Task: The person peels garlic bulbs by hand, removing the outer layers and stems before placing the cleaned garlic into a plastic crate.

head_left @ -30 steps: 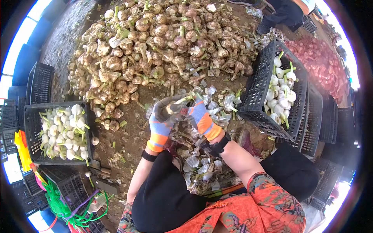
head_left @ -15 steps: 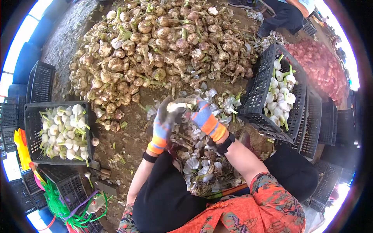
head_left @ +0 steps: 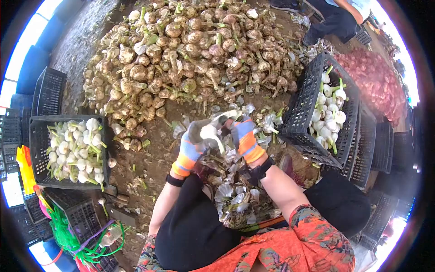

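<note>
A pale garlic bulb (head_left: pixel 209 132) with a stem is between my hands, in front of the pile. My left hand (head_left: pixel 192 140), in an orange, blue and grey glove, is closed around the bulb's left side. My right hand (head_left: pixel 240 132), gloved alike, has its fingers closed on whitish skin or stem at the bulb's upper right; the fingertips are blurred. Beneath both hands lie loose garlic skins (head_left: pixel 238 199) on the ground. The large heap of unpeeled garlic (head_left: pixel 181 54) rises beyond them.
At the left stands a black crate (head_left: pixel 68 185) of white garlic; another black crate (head_left: pixel 294 131) is at the right. Red net sacks (head_left: pixel 371 81) lie at the upper right, near another person's leg (head_left: pixel 333 25). Green straps (head_left: pixel 68 233) hang at the lower left.
The bulb now shows clean and white between my hands, with a stem pointing down. My left hand has turned and my right hand has shifted slightly, its fingers now curled more.
</note>
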The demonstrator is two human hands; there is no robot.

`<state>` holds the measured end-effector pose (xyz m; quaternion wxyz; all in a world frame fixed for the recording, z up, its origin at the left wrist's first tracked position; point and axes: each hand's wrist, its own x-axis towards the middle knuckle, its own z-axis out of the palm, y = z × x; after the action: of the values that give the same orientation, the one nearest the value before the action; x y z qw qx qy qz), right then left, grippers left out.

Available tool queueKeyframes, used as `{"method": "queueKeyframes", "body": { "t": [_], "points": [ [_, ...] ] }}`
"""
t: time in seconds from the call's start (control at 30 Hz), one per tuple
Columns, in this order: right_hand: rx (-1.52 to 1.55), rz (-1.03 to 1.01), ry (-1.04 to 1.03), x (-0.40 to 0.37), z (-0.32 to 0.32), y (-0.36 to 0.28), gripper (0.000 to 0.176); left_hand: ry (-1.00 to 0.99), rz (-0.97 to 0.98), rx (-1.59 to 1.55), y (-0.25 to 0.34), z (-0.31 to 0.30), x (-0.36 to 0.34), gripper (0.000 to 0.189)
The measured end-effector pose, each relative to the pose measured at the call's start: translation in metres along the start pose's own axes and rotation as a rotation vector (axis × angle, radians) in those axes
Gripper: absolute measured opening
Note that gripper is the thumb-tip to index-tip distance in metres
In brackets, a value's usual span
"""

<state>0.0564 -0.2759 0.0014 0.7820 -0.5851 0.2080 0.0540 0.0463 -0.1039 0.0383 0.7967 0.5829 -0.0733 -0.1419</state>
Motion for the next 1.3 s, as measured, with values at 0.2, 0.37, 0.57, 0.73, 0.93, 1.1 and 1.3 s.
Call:
{"method": "queueKeyframes", "body": {
  "t": [0.2,0.37,0.57,0.73,0.93,1.1,1.3],
  "points": [
    [-0.705,-0.163,-0.238,0.053,-0.061,0.044,0.022,-0.07,-0.173,-0.437,0.002,-0.008,-0.017,0.05],
    [-0.377,-0.258,-0.311,-0.017,0.008,-0.054,0.024,0.033,-0.156,-0.24,0.001,-0.005,-0.014,0.044],
    [-1.105,-0.601,-0.657,-0.022,0.014,-0.095,0.023,-0.132,-0.152,0.089,0.0,-0.015,-0.016,0.046],
    [-1.435,-0.587,-0.627,-0.02,0.02,-0.093,0.029,-0.05,-0.129,-0.068,0.003,-0.003,-0.013,0.049],
    [-0.745,-0.539,-0.286,-0.025,0.022,-0.039,0.024,0.143,-0.061,-0.148,0.022,0.019,-0.011,0.047],
    [-1.039,-0.727,-0.328,-0.048,0.032,-0.033,0.032,0.419,-0.225,-0.389,-0.01,0.001,0.001,0.03],
    [-1.148,-0.409,0.061,-0.007,-0.006,-0.031,0.029,0.303,-0.065,-0.724,0.001,-0.008,-0.01,0.039]
  ]
}}
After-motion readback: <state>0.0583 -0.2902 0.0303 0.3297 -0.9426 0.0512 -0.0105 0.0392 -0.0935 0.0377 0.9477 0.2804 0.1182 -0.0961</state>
